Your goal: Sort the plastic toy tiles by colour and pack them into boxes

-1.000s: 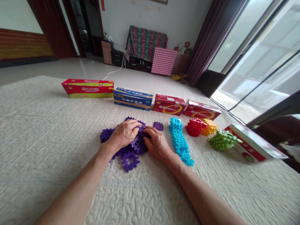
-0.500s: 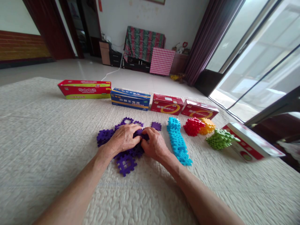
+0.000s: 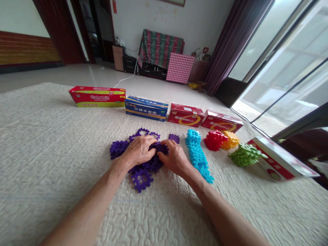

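Note:
My left hand [image 3: 140,149] rests over a heap of purple interlocking plastic tiles [image 3: 141,180], its fingers curled round some of them. Facing it, my right hand [image 3: 174,156] has thumb and fingers closed on the purple tiles [image 3: 159,149] between the two hands. Which tiles each hand grips is partly hidden by the fingers. One flat purple tile [image 3: 174,138] lies apart, just beyond my right hand. To the right of that hand a long row of light blue tiles [image 3: 197,155] lies on the quilted cover.
Red tiles [image 3: 215,140], orange tiles [image 3: 230,140] and green tiles [image 3: 244,154] sit in stacks at the right, beside a white and red box [image 3: 279,164]. Along the back stand a red and green box [image 3: 98,97], a blue box [image 3: 146,109] and two red boxes [image 3: 186,115].
The view has shifted slightly, so everything appears a little further right. My hands have drawn slightly apart, and more of the purple tiles between them shows.

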Demonstrator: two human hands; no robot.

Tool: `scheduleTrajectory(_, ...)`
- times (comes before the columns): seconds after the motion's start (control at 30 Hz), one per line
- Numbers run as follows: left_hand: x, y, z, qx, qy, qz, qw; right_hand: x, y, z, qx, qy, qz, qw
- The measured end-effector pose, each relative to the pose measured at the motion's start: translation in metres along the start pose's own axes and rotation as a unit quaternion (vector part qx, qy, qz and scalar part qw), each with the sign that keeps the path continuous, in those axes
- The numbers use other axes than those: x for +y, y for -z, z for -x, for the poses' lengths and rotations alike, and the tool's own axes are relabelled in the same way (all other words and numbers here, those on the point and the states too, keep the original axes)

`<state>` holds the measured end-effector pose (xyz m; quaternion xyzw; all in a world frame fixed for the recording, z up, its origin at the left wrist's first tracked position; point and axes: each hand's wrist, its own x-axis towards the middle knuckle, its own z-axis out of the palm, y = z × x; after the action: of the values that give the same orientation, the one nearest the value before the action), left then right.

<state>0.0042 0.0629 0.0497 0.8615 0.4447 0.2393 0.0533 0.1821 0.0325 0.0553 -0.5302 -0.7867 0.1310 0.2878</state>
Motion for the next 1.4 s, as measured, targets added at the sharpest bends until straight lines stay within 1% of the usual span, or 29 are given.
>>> scheduleTrajectory(0.1,0.000,-0.001,0.000,0.010,0.006,0.005,1.000,0.000,0.000,0.000,0.004,0.001,0.002,1.000)
scheduleTrajectory(0.2,0.000,-0.002,0.000,0.015,0.001,0.009,1.000,0.006,0.007,-0.005,0.013,-0.003,0.001,1.000)
scheduleTrajectory(0.3,0.000,-0.002,0.000,0.011,-0.007,0.004,1.000,0.017,0.017,-0.020,0.022,-0.014,0.033,0.999)
scheduleTrajectory(0.37,0.000,-0.001,0.000,0.005,-0.006,0.002,1.000,0.026,0.021,-0.032,0.017,-0.017,0.068,0.997)
scheduleTrajectory(0.47,0.002,0.001,0.000,-0.005,-0.004,0.002,1.000,0.037,0.021,-0.045,-0.001,-0.021,0.121,0.992)
scheduleTrajectory(0.57,0.002,0.002,0.000,-0.008,-0.010,0.001,1.000,0.042,0.016,-0.049,-0.013,-0.016,0.148,0.989)
scheduleTrajectory(0.67,0.002,0.001,0.000,-0.004,-0.013,0.002,1.000,0.043,0.012,-0.048,-0.029,-0.024,0.158,0.987)
scheduleTrajectory(0.73,0.001,0.000,0.000,-0.002,-0.015,0.001,1.000,0.042,0.012,-0.045,-0.030,-0.023,0.162,0.986)
scheduleTrajectory(0.87,-0.001,-0.002,0.000,0.003,-0.020,-0.003,1.000,0.033,0.013,-0.032,0.001,0.035,0.130,0.991)
scheduleTrajectory(0.9,-0.001,-0.003,0.000,0.005,-0.019,-0.002,1.000,0.029,0.014,-0.027,-0.001,0.047,0.112,0.993)
scheduleTrajectory(0.97,-0.001,-0.003,0.000,0.010,-0.019,0.002,1.000,0.020,0.014,-0.016,-0.023,0.056,0.078,0.995)
scheduleTrajectory(1.1,0.001,-0.002,0.001,0.010,-0.022,0.007,1.000,0.005,0.011,-0.001,-0.076,0.047,0.059,0.994)
scheduleTrajectory(1.27,0.002,0.001,0.001,0.000,-0.024,0.008,1.000,0.001,0.007,0.000,-0.073,0.030,0.063,0.995)
scheduleTrajectory(1.4,0.002,0.000,0.001,0.011,-0.023,0.003,1.000,0.007,0.011,-0.003,-0.077,0.011,0.064,0.995)
